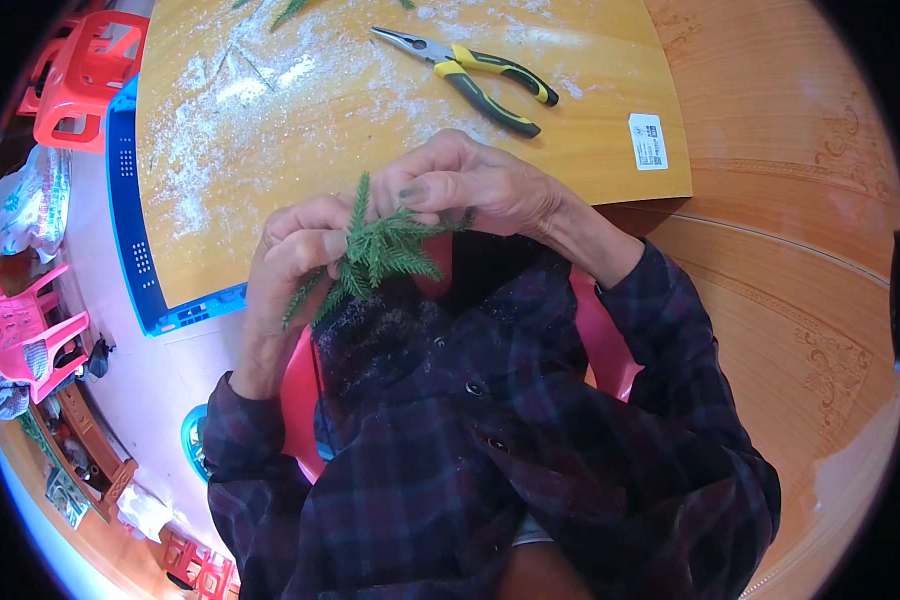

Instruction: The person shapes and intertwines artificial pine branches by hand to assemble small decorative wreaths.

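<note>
A green artificial pine sprig [378, 250] is held between both hands, close to my chest at the table's near edge. My left hand [305, 250] pinches its left side with thumb and fingers, and some needles hang below the hand. On the right, my right hand [475, 185] is closed on the sprig's other end, its thumb pointing left and its fingertips partly hidden. Beyond the hands, pliers [460, 72] with black and yellow handles lie on the wooden table [370, 130], their handles apart.
White powder [260, 90] is scattered over the table, with bits of green [290, 10] at its far edge. A label [648, 142] is at the right corner. A blue board [130, 220] juts out at the left. Red stools [90, 75] and a pink chair [20, 330] stand farther left.
</note>
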A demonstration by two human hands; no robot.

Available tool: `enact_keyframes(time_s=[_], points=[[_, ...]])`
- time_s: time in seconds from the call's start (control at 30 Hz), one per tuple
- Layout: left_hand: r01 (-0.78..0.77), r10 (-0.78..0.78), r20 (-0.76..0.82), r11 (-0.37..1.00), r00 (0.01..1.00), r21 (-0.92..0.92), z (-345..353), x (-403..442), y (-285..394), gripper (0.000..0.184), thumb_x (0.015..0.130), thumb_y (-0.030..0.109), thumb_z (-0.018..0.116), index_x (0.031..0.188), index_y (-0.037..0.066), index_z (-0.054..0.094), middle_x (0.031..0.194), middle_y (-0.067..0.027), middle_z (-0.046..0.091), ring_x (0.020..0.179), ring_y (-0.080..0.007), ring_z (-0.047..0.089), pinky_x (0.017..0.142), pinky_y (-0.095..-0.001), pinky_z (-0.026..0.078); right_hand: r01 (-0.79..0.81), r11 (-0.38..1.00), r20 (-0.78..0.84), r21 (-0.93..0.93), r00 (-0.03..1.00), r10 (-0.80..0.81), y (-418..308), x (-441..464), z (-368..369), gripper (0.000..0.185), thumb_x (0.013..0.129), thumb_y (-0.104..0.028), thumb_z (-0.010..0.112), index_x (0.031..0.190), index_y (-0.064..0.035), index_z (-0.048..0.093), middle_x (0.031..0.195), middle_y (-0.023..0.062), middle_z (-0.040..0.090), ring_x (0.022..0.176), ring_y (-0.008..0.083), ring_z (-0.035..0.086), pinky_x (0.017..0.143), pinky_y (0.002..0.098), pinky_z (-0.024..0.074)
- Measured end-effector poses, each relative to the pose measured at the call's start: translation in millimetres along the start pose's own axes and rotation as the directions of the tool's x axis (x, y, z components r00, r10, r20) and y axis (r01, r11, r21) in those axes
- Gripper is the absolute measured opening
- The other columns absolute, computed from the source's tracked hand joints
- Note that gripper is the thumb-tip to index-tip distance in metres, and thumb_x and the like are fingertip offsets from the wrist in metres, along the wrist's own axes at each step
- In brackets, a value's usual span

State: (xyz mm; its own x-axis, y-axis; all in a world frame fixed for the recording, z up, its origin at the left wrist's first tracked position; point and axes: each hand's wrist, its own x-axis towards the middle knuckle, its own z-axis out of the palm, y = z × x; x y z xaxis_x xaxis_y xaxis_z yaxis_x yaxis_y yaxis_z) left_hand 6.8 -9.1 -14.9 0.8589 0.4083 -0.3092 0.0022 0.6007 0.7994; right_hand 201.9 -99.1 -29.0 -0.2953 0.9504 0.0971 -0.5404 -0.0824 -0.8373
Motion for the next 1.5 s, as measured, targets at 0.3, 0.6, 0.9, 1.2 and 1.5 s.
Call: enact_keyframes(time_s=[0.3, 0.6, 0.9, 1.2, 1.5], points=[[-0.003, 0.016, -0.080, 0.988, 0.997, 0.157, 7, -5, 10, 0.019, 0.076, 0.011, 0.055, 0.086, -0.002, 0.064, 0.067, -0.0017, 0.057, 0.057, -0.0075, 0.047, 0.056, -0.0199, 0.037, -0.100, 0.995, -0.048, -0.009, 0.994, 0.100, 3, -2, -4, 0.037, 0.087, -0.031, 0.055, 0.063, -0.0046, 0.046, 0.070, 0.0022, 0.047, 0.075, 0.0136, 0.046, 0.075, 0.0275, 0.0381], [-0.399, 0.478, -0.071, 0.797, 0.875, 0.453, 25, -17, 24, 0.016, 0.083, 0.007, 0.058, 0.094, -0.004, 0.059, 0.087, -0.0064, 0.057, 0.075, -0.0117, 0.051, 0.067, -0.0228, 0.040, 0.147, 0.926, -0.408, -0.347, 0.866, -0.290, -9, 4, 21, 0.017, 0.088, -0.019, 0.057, 0.091, -0.0021, 0.059, 0.090, 0.0002, 0.058, 0.086, 0.0075, 0.051, 0.078, 0.0229, 0.0415], [-0.538, 0.762, 0.059, 0.398, 0.645, 0.743, 30, -15, 25, 0.016, 0.078, -0.007, 0.059, 0.093, -0.002, 0.058, 0.088, -0.0102, 0.055, 0.085, -0.0205, 0.051, 0.076, -0.0290, 0.041, 0.021, 0.693, -0.313, -0.721, 0.882, -0.352, -39, 8, 55, 0.014, 0.081, -0.013, 0.064, 0.088, 0.0000, 0.061, 0.081, 0.0007, 0.059, 0.077, 0.0064, 0.052, 0.072, 0.0216, 0.0425], [-0.476, 0.678, 0.127, 0.357, 0.724, 0.803, 22, -8, 13, 0.020, 0.075, -0.005, 0.060, 0.094, -0.002, 0.059, 0.089, -0.0125, 0.060, 0.087, -0.0253, 0.056, 0.078, -0.0320, 0.043, 0.005, 0.758, -0.393, -0.652, 0.853, -0.343, -20, 6, 41, 0.014, 0.086, -0.012, 0.059, 0.091, 0.0012, 0.061, 0.082, -0.0010, 0.058, 0.081, 0.0056, 0.052, 0.073, 0.0212, 0.0424], [-0.449, 0.628, 0.072, 0.467, 0.775, 0.761, 21, -5, 7, 0.020, 0.075, -0.004, 0.059, 0.095, -0.002, 0.059, 0.093, -0.0112, 0.061, 0.087, -0.0211, 0.057, 0.078, -0.0281, 0.043, 0.046, 0.903, -0.490, -0.426, 0.827, -0.274, -21, 7, 46, 0.014, 0.086, -0.013, 0.060, 0.089, 0.0007, 0.060, 0.083, -0.0017, 0.057, 0.077, 0.0045, 0.050, 0.070, 0.0198, 0.0423]])
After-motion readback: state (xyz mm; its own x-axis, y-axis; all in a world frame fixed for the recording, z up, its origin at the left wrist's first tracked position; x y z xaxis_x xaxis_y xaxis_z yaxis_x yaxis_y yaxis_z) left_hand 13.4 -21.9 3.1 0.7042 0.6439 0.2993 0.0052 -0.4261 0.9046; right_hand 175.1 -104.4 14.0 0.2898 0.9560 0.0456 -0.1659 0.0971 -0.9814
